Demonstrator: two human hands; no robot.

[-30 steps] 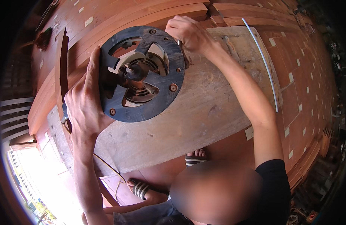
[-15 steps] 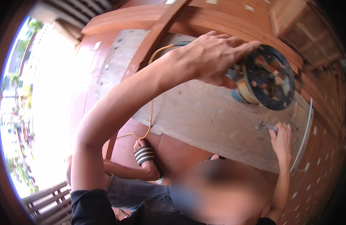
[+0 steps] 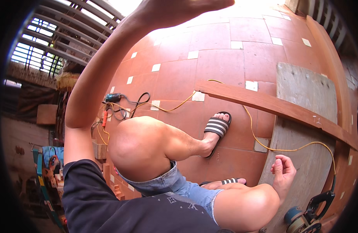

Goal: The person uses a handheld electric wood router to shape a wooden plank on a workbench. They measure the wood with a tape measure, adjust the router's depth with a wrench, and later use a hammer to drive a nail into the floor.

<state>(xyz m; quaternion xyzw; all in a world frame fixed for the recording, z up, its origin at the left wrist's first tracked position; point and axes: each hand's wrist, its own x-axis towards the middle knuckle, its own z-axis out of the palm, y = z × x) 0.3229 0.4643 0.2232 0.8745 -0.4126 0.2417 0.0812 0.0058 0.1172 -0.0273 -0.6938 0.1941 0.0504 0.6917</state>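
My left arm reaches up to the top edge, where my left hand is partly cut off. One stretched-out finger or thumb shows there, and nothing is seen in the hand. My right hand is beside my bent knee, over the near edge of a grey board. Its fingers are loosely curled, apart from the thumb, and I see nothing in them. Below it, at the lower right, a blue-and-black router with a round black base lies on the board, partly cut off by the picture's dark rim.
A reddish wooden beam crosses the board. The yellow cord runs from the router over the tiled floor. A teal power tool with black cable lies at the left. My sandalled foot stands in the middle. Slatted railings rise at the upper left.
The view has swung to the left. My left hand has let go of the router, now on the board, and is stretched out far ahead. The wrench no longer shows in my right hand.
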